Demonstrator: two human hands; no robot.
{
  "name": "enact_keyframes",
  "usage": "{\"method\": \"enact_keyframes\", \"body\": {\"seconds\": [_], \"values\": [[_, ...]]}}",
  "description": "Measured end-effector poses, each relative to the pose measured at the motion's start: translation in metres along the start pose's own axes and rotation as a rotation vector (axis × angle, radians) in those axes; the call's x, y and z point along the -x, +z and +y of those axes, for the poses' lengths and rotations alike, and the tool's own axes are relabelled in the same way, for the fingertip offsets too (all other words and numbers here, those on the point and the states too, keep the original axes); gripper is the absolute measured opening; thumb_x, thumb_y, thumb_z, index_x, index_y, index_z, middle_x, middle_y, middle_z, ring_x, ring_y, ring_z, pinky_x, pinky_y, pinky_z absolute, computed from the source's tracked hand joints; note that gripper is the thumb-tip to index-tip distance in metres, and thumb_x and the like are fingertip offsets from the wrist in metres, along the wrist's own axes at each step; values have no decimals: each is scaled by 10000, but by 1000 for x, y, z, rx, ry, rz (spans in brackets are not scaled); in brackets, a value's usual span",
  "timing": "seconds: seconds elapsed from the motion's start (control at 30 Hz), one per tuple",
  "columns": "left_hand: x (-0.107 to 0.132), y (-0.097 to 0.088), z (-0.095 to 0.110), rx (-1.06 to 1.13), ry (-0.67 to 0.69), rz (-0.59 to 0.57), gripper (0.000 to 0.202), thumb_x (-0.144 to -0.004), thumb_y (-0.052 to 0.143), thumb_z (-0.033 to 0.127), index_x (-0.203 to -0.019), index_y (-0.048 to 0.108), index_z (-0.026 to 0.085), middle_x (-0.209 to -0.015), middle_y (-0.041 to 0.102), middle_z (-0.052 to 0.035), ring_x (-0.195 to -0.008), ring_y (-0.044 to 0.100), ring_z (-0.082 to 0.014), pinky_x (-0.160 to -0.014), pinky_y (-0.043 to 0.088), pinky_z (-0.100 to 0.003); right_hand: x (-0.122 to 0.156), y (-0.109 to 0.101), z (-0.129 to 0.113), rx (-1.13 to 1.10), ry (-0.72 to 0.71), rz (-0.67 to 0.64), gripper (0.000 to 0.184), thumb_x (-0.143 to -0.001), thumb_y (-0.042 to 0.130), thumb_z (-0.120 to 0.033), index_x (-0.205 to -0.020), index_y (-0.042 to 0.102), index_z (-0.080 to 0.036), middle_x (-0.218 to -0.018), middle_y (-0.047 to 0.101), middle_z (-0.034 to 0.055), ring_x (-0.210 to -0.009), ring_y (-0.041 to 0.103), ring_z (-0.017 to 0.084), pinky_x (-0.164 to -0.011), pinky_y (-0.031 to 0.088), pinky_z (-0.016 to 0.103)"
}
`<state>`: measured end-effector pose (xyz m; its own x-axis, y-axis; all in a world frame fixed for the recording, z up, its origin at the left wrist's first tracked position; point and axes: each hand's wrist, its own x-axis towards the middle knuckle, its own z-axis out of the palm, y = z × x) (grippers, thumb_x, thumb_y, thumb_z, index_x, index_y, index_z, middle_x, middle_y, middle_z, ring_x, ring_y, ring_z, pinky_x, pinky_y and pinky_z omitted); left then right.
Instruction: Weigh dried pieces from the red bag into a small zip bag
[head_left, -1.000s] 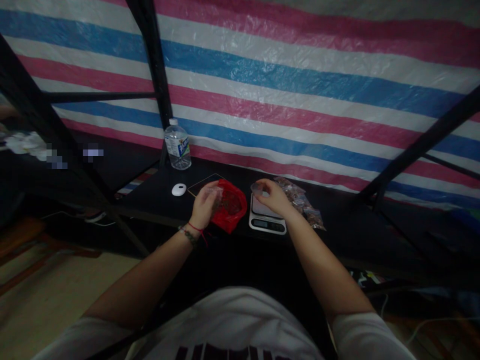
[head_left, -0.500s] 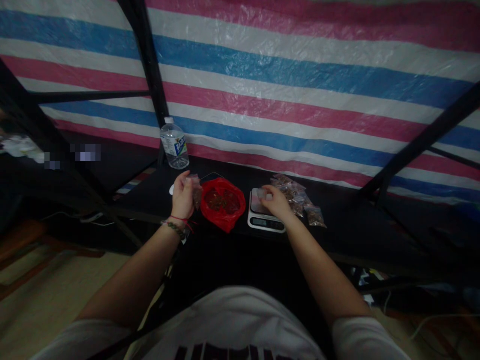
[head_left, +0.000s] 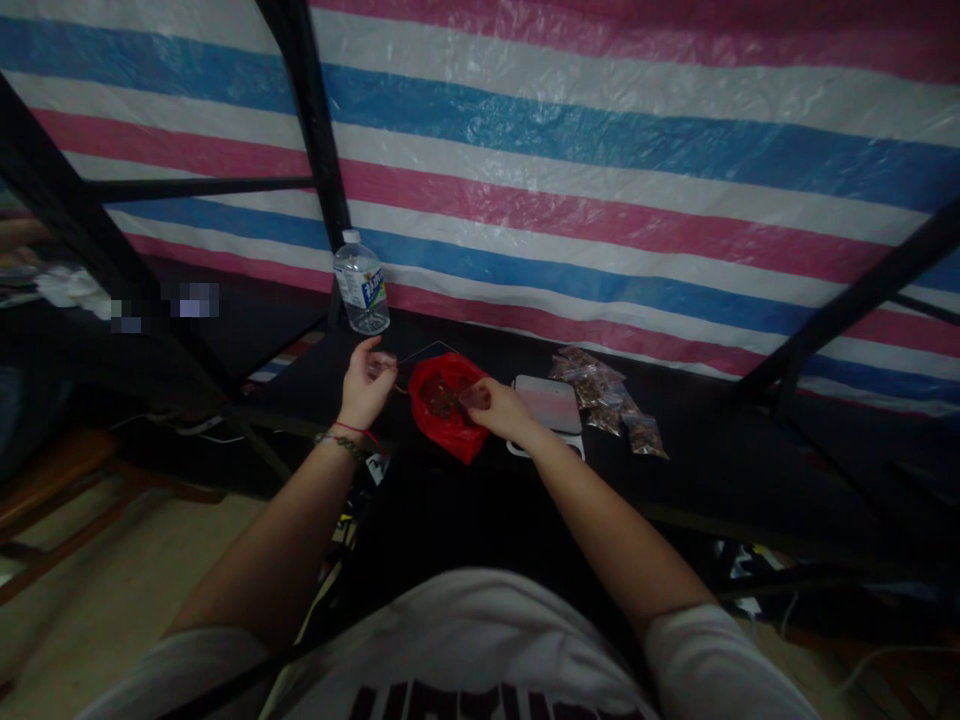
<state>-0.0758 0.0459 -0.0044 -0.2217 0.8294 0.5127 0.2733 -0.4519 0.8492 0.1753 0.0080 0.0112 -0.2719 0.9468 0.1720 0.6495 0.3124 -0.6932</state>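
On the left, my left hand (head_left: 366, 390) pinches a small clear zip bag (head_left: 382, 364) beside the red plastic bag. The red plastic bag (head_left: 465, 440) lies spread wide, with loose brown dried bits inside. Over its right side my right hand (head_left: 501, 408) is closed on a small clear cup (head_left: 474, 398), held low by the brown bits; whether anything is in the cup I cannot tell. Right of that hand sits a flat digital scale (head_left: 551, 402), its front display partly covered by my right wrist. Several filled zip bags (head_left: 600, 385) lie in a pile beyond the scale.
A clear plastic bottle (head_left: 363, 285) with a blue and green label stands behind my left hand. Black metal posts (head_left: 319, 150) frame the black tabletop (head_left: 720, 440). Striped plastic sheeting (head_left: 600, 180) hangs at the back. A wooden stool (head_left: 97, 470) is at lower left.
My right hand has moved left with the small clear cup, from over the scale to the red bag. The zip bag in my left hand has tilted. The view has shifted slightly.
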Motion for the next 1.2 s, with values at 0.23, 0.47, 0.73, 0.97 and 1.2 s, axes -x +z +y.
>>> {"method": "enact_keyframes", "body": {"seconds": [0.23, 0.47, 0.73, 0.97, 1.2], "values": [[13, 13, 42, -490, 217, -404, 414, -719, 621, 348, -1103, 611, 193, -996, 679, -66, -860, 640, -225, -798, 495, -329, -10, 1, -3, 308, 15, -57, 246, -755, 602, -157, -999, 635, -145, -975, 685, 116, -902, 639, 225, -776, 475, 301], [19, 38, 45, -784, 257, -701, 219, -730, 532, 245, -890, 676, 210, -857, 697, -82, -782, 649, -231, -701, 475, -305, -19, -1, 0, 545, -52, -122, 270, -754, 536, -58, -965, 692, -125, -972, 673, 166, -913, 637, 244, -811, 470, 313], [25, 35, 27, -832, 175, -733, 179, -724, 525, 251, -805, 678, 207, -779, 690, -89, -703, 642, -221, -643, 462, -294, -29, -1, -2, 467, -94, -172, 222, -760, 600, -141, -940, 725, -177, -903, 716, 98, -864, 652, 230, -755, 466, 282], [23, 31, 24, -768, 185, -646, 216, -709, 536, 240, -860, 685, 200, -872, 691, -99, -790, 652, -236, -737, 491, -312, -34, 2, 2, 533, -98, -174, 200, -761, 572, -130, -888, 725, -151, -875, 706, 119, -834, 650, 232, -735, 456, 289], [9, 13, 17, -763, -151, -437, 273, -693, 613, 329, -869, 681, 131, -785, 697, -163, -727, 667, -288, -675, 494, -353, -37, 8, 5, 481, -119, -168, 252, -748, 582, -116, -963, 708, -152, -973, 693, 125, -899, 629, 235, -788, 454, 297]]}}
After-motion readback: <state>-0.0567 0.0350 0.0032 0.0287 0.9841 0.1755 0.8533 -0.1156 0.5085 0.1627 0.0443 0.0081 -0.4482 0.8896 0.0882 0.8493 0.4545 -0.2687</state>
